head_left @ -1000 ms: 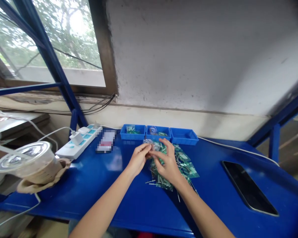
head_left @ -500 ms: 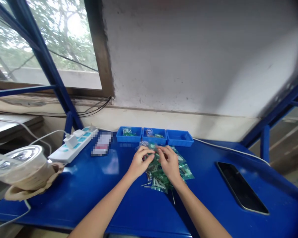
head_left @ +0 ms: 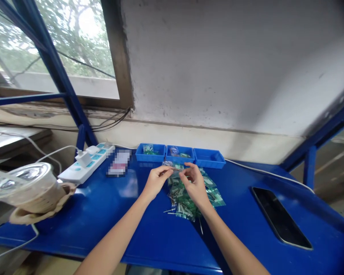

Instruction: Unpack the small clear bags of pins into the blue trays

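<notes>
My left hand (head_left: 157, 182) pinches one end of a small, thin item (head_left: 176, 169), possibly a clear packet, above the pile. Close by on the right, my right hand (head_left: 194, 183) has its thumb and fingers curled toward the same item; whether they grip it is hard to make out. Under both hands lies a heap of small green-and-clear packets (head_left: 185, 210). A few thin metal pins (head_left: 201, 226) stick out at its near edge. Behind it stand a left blue bin (head_left: 150, 157) and a middle blue bin (head_left: 180, 159), both with packets inside, and a right blue bin (head_left: 209, 164).
On the blue table (head_left: 149, 240), a black phone (head_left: 281, 217) lies at the right. Left of the bins are a blurred-out card-like item (head_left: 119, 163) and a white power strip (head_left: 86, 164) with plugs. A lidded clear container (head_left: 31, 189) stands far left. White cables cross the table's edges.
My hands have moved slightly apart, and the fingers of my right hand have opened somewhat. A thin item now shows between them. The whole view has shifted slightly.
</notes>
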The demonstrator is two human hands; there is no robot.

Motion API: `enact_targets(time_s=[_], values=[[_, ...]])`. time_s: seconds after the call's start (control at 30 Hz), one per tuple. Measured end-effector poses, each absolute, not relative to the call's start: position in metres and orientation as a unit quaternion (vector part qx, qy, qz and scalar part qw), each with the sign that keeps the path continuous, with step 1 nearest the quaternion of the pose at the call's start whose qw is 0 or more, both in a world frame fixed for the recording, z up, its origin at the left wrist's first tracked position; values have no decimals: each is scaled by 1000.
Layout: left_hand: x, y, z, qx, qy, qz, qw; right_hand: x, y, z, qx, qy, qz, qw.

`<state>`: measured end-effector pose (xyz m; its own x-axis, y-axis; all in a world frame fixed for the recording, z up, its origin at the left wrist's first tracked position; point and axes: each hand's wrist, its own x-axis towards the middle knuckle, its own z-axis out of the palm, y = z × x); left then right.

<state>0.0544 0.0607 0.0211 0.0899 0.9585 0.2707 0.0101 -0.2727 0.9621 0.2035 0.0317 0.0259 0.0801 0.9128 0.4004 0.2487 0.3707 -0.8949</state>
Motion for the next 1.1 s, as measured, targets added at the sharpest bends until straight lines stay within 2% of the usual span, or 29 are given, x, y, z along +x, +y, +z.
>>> enact_targets(time_s=[0.1, 0.3, 0.37, 0.4, 0.53, 0.6, 0.7, 0.8, 0.87, 0.93, 1.1], values=[[54, 61, 19, 640, 414, 517, 389, 208, 30, 38, -491, -639, 212, 553], [40, 73, 3, 687, 616, 377, 75, 240, 40, 86, -467, -528, -182, 686], [35, 78, -4, 677, 658, 328, 29, 247, 58, 94, -458, -520, -241, 679], [34, 81, -8, 678, 664, 313, 21, 248, 69, 94, -469, -549, -242, 648], [30, 89, -14, 685, 649, 328, 56, 241, 93, 66, -553, -697, -162, 427], [29, 90, -11, 683, 624, 367, 102, 236, 89, 46, -583, -711, -112, 377], [32, 85, 0, 689, 563, 429, 158, 228, 69, 25, -588, -697, 33, 408], [41, 72, 12, 712, 478, 485, 168, 217, 52, 22, -549, -641, 300, 444], [49, 62, 16, 738, 423, 499, 168, 209, 49, 25, -512, -574, 434, 469], [55, 55, 17, 760, 381, 500, 163, 206, 50, 28, -487, -531, 478, 503], [59, 52, 13, 784, 342, 484, 185, 211, 52, 27, -479, -527, 435, 551]])
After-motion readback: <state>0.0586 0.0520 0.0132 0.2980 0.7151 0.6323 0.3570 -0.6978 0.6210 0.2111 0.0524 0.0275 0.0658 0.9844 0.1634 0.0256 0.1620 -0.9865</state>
